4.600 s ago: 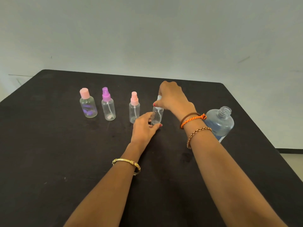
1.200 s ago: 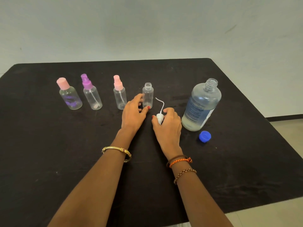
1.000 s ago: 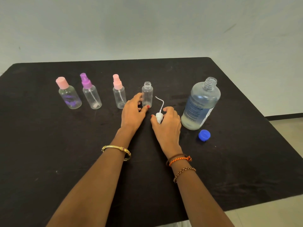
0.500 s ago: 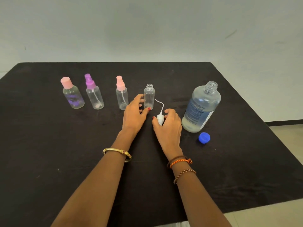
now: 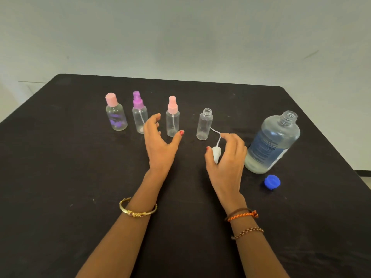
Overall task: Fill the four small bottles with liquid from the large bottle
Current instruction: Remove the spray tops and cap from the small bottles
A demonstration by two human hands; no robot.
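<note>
1. Reaching forward, your left hand (image 5: 160,143) hovers with fingers spread and loosely bent, thumb stretched out to the right, gripping nothing.
2. Its thumb tip sits just in front of the pink sprayer bottle (image 5: 172,119); whether it touches is unclear. Its fingers overlap the lower part of the purple sprayer bottle (image 5: 139,115).
3. Your right hand (image 5: 226,161) is arched over the white sprayer (image 5: 216,153), thumb and fingers curved round it. The sprayer's thin tube curls up toward the open bottle (image 5: 204,125).
4. Take the open bottle as your landmark: it stands upright, uncapped and looks empty, between your two hands and slightly beyond them.
5. Left of the open bottle, in a row, stand the pink sprayer bottle, the purple sprayer bottle and, farthest, the pink-capped bottle (image 5: 115,114), all closed.
6. Right of the open bottle, well apart, stands the large bottle (image 5: 271,143), uncapped, with liquid in its lower part and a label on its side.
7. Its blue cap (image 5: 272,181) lies on the table (image 5: 60,177), nearer you than the large bottle and far right of the open bottle.
8. Both forearms stretch forward from the near edge, a gold bangle (image 5: 137,210) on the left wrist, cord bracelets (image 5: 244,214) on the right.
</note>
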